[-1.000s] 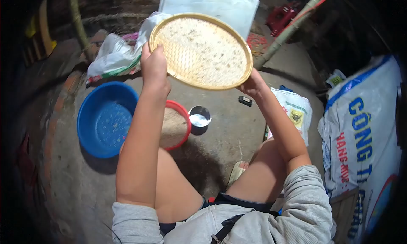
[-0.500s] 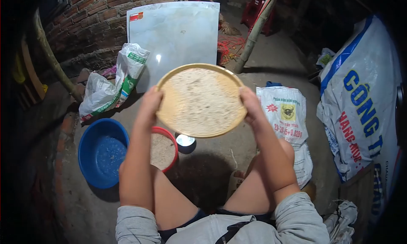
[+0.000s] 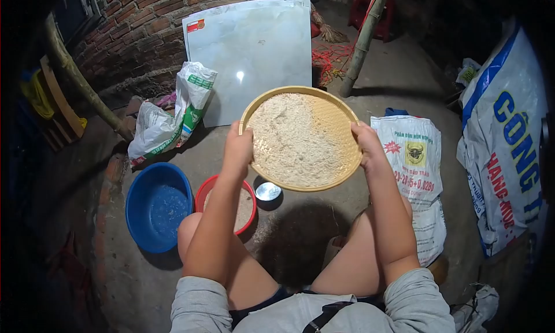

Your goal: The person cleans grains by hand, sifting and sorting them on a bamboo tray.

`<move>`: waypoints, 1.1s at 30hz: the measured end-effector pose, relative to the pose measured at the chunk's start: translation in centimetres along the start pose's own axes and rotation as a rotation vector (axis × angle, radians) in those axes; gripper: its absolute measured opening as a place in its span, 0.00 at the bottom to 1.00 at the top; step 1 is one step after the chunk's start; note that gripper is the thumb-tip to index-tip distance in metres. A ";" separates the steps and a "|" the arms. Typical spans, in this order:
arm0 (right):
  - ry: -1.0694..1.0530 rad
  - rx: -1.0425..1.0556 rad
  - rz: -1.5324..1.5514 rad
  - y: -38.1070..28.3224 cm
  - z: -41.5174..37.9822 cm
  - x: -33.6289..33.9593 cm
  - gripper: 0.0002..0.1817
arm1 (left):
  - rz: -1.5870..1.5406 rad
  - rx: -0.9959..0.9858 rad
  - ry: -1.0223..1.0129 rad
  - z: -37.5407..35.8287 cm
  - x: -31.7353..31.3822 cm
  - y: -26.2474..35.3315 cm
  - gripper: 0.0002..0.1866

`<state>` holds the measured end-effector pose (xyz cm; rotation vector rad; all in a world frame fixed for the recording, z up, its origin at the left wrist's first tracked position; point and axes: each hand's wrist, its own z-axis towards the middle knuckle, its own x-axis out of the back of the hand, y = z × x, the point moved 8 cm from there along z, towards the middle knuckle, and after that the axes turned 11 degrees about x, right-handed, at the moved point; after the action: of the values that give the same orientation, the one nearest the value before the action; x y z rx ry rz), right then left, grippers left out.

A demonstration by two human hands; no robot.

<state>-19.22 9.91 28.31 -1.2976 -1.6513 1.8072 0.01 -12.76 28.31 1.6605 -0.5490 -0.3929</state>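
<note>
A round woven bamboo winnowing tray is held up in front of me between both hands. My left hand grips its left rim, and my right hand grips the right rim. Pale grain-like material covers the left and middle of the tray, leaving the weave bare on the right. Below my left forearm stands a red basin holding similar material, partly hidden by the arm. A small shiny metal bowl sits beside that basin.
A blue basin stands at left. Behind it lies a crumpled white-green sack. A pale metal sheet leans against the brick wall. A bamboo pole rises behind the tray. A flat printed sack and a large full sack are at right.
The tray stays in both hands. Its contents have shifted from the middle toward the left, baring weave on the right. The whole scene sits farther right as the camera view has turned.
</note>
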 end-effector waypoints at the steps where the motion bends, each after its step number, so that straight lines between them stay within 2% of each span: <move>1: 0.048 0.078 -0.081 0.1 -0.3 -0.1 0.12 | -0.009 0.066 -0.047 0.7 0.6 -0.3 0.13; 2: 0.093 0.156 -0.167 0.0 -0.6 -0.5 0.12 | -0.047 0.027 -0.095 2.6 1.8 -0.7 0.12; 3: 0.081 0.156 -0.180 1.0 -1.1 -2.3 0.12 | -0.068 0.097 -0.145 3.4 3.1 -0.8 0.11; 5: 0.292 0.352 -0.255 1.6 -2.8 -4.2 0.12 | -0.211 0.229 -0.223 2.2 3.6 -0.2 0.09; 6: 0.113 0.160 -0.129 1.8 -1.1 -2.5 0.12 | -0.078 0.138 -0.147 2.2 3.3 -0.5 0.09; 7: 0.113 0.154 -0.112 0.6 0.8 -0.3 0.12 | 0.240 -0.083 0.050 3.4 3.4 -1.3 0.09; 9: -0.109 -0.028 -0.019 1.2 3.3 0.6 0.12 | 0.093 -0.133 0.152 -0.4 0.3 0.3 0.09; 10: -0.105 -0.025 -0.012 1.5 3.1 0.5 0.12 | 0.099 -0.136 0.148 -1.1 0.7 1.5 0.09; 12: -0.038 0.037 -0.101 1.3 2.9 0.4 0.13 | 0.043 0.003 0.070 -1.4 1.3 2.4 0.10; 13: -0.049 0.041 -0.107 1.6 2.2 -0.8 0.13 | -0.001 -0.030 0.015 0.1 2.5 2.1 0.10; 15: 0.011 0.148 -0.037 2.0 0.6 -2.9 0.15 | -0.092 0.083 -0.043 1.5 4.2 0.8 0.10; 17: -0.028 0.162 -0.010 2.4 0.6 -2.9 0.16 | -0.053 0.106 -0.070 1.3 4.5 0.4 0.12; 19: 0.017 0.031 0.044 2.7 0.7 -2.5 0.14 | 0.209 -0.009 0.022 0.6 4.0 1.7 0.17; 20: 0.013 0.035 0.041 2.1 0.2 -2.9 0.15 | 0.353 -0.126 0.079 -0.5 4.0 3.0 0.25; 21: 0.010 0.037 0.036 2.4 0.0 -3.0 0.15 | 0.347 -0.126 0.081 -1.0 3.9 3.2 0.25; 23: 0.036 0.230 -0.066 1.4 0.0 -3.2 0.15 | 0.886 -0.479 0.267 -2.9 2.7 5.9 0.30; 25: 0.027 0.221 -0.062 1.3 -0.5 -3.9 0.15 | 0.921 -0.455 0.234 -3.4 1.8 5.7 0.29; 28: 0.030 0.194 -0.020 1.8 -1.1 -4.5 0.14 | 1.051 -0.584 0.103 -4.4 -0.7 4.9 0.25; 29: 0.041 0.168 0.012 2.1 -1.2 -4.5 0.14 | 1.050 -0.585 0.103 -4.8 -1.1 4.7 0.25; 31: 0.051 0.192 0.003 2.4 -1.0 -4.2 0.14 | 0.969 -0.505 -0.097 -5.5 -2.6 3.8 0.22; 32: 0.059 0.217 -0.005 2.5 -0.9 -3.9 0.14 | 0.980 -0.593 -0.125 -6.5 -3.2 4.3 0.20; 33: 0.061 0.217 -0.006 2.7 -0.7 -3.8 0.14 | 0.979 -0.593 -0.127 -7.0 -3.5 4.7 0.20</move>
<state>-15.90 6.65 27.31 -1.2372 -1.3825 1.8645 0.34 -5.54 33.89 0.6686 -1.1293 0.0752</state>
